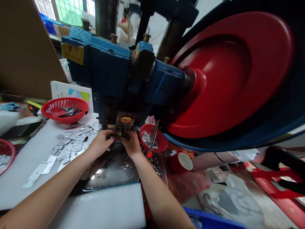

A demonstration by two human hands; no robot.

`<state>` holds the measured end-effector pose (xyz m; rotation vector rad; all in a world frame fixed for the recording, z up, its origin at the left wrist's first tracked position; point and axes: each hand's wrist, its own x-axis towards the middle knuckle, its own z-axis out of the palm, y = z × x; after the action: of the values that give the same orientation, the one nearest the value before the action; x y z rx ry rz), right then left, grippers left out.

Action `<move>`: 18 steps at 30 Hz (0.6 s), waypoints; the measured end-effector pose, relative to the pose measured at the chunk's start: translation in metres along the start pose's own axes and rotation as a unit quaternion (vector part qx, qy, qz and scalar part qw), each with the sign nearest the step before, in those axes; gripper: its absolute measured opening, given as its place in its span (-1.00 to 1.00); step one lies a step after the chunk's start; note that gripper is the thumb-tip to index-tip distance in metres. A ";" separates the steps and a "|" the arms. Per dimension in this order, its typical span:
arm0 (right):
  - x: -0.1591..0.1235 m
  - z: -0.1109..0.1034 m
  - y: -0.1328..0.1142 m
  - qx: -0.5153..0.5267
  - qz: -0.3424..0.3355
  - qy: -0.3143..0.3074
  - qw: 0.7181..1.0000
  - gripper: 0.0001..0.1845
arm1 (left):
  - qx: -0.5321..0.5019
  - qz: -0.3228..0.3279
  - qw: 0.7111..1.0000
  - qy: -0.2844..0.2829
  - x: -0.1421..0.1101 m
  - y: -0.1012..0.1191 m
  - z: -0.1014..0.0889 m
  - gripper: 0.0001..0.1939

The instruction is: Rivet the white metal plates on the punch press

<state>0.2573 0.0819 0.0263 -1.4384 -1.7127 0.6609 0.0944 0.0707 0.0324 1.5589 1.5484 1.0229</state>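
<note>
A blue punch press (105, 66) with a large red flywheel (228, 76) stands in front of me. Both my hands reach in under its ram, at the die. My left hand (101, 144) has thumb and fingers closed together at the die's left front. On the right side, my right hand (132, 144) is likewise closed, its fingertips near the other hand's. What they pinch is hidden by the fingers and the shadow. Below them lies a dark, shiny metal plate (109, 171) with small metal bits scattered on it. Flat metal pieces (76, 140) are spread to the left.
A red basket (64, 109) of metal parts stands at the left, and another red basket (153, 138) sits right of the die. A rod with a red tip (152, 143) leans there. White foam (111, 210) lies in front; a red cup (182, 161) stands at the right.
</note>
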 end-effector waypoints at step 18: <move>-0.037 -0.050 0.029 0.224 0.069 0.004 0.972 -0.79 | 0.151 -0.014 0.988 -0.030 -0.046 -0.017 -0.061 -0.62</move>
<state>0.3166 0.0475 0.0216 -1.2384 -1.3502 1.0413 0.0337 0.0224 0.0419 1.7471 1.7391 0.7420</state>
